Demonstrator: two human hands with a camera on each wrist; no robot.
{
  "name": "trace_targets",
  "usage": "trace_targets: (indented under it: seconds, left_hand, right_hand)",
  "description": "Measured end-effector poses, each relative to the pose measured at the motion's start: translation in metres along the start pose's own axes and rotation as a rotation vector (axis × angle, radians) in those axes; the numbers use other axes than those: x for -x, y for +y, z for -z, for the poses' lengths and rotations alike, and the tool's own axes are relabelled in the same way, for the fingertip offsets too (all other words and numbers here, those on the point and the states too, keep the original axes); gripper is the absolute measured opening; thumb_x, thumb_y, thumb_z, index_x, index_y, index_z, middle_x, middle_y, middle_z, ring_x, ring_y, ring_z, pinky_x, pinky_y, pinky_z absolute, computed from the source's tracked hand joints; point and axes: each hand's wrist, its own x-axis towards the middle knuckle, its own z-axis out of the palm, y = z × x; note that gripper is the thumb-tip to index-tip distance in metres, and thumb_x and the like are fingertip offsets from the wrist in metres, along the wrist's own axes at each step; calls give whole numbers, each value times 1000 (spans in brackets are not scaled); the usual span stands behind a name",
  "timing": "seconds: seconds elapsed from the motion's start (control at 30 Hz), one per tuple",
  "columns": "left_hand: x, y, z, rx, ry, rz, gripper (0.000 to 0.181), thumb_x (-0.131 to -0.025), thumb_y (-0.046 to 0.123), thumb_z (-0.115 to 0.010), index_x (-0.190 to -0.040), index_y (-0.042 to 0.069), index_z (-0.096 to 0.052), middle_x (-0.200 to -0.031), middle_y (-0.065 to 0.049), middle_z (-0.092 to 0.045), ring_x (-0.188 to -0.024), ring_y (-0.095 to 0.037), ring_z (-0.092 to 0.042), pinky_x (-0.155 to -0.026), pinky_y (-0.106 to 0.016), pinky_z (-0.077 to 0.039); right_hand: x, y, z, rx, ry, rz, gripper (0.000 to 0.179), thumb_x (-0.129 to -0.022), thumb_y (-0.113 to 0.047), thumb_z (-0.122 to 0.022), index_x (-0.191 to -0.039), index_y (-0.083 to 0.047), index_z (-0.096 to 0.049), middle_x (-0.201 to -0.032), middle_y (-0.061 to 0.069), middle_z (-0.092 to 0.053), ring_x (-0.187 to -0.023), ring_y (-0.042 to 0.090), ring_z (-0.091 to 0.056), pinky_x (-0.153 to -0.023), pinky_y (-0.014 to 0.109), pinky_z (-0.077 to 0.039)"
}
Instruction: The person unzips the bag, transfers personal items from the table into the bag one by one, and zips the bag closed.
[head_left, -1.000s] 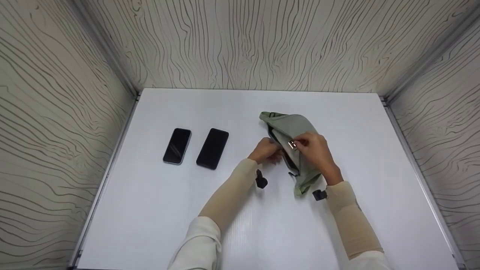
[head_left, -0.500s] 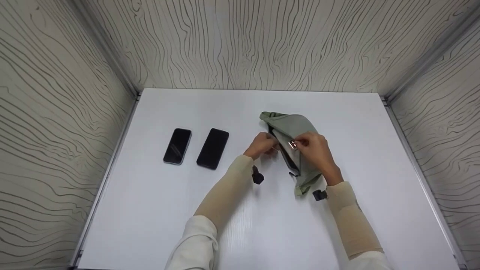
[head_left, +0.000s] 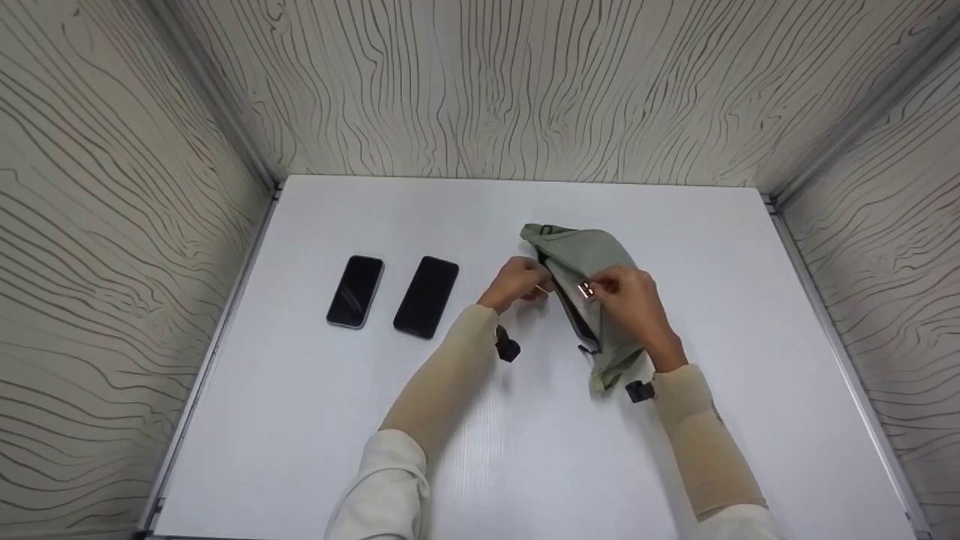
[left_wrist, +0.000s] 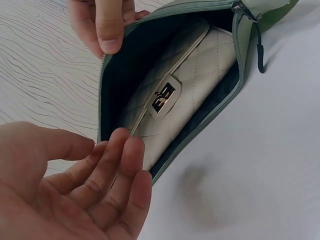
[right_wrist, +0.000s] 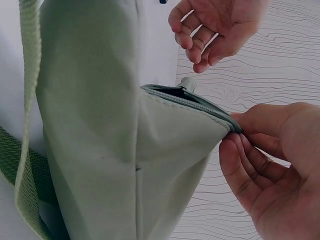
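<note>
A sage-green zippered bag [head_left: 604,251] lies right of centre in the head view, tilted on the white table [head_left: 465,480], its mouth open toward the left of the frame. The right hand [head_left: 630,296] pinches the rim of that mouth between thumb and fingers, as the right wrist view shows at its right edge. The left hand [head_left: 516,281] is just beside the opening, its fingers loosely bent and holding nothing; the right wrist view shows them apart from the bag. Inside the bag, near the centre of the left wrist view, sits a cream quilted wallet [left_wrist: 210,62] with a flap and a black clasp bearing gold-coloured metal [left_wrist: 165,96]. A dark zipper pull [left_wrist: 260,57] hangs at the upper right of that view, and a green webbing strap [right_wrist: 27,125] runs down the left side of the right wrist view. 2 smartphones lie side by side, screens dark, left of centre in the head view: the left phone [head_left: 355,292] has a pale edge, the right phone [head_left: 426,298] is black.
</note>
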Motion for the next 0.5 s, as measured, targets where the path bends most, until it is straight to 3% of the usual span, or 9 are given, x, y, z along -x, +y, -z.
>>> trace_targets:
  seconds: [0.17, 0.3, 0.5]
  left_hand:
    - [0, 2, 8, 1, -7, -9, 26, -101, 12, -60, -112, -7, -73, -106, -20, -78, -90, -26, -76, -99, -52, -59]
    - [2, 4, 13, 10, -28, -39, 33, -102, 12, -58, -120, -12, -70, -115, -27, -76, -89, -25, -75, -102, -54, -58]
    - [3, 8, 21, -8, -35, -52, 35, -104, 14, -57, -125, -13, -68, -124, -32, -72, -90, -23, -75, -99, -50, -60]
  right_hand:
    - [0, 0, 0, 5, 5, 6, 11, -93, -1, -75, -102, 1, -81, -94, 16, -78, -83, 27, -70, -73, 37, -54]
    - [0, 0, -1, 9, 6, 3, 10, -94, -3, -75, -101, 0, -81, -94, 15, -78, -84, 26, -71, -73, 37, -54]
    - [-1, 0, -2, 10, 12, 9, 9, -95, -3, -75, -101, 0, -81, -92, 15, -78, -84, 26, -71, -73, 35, -54]
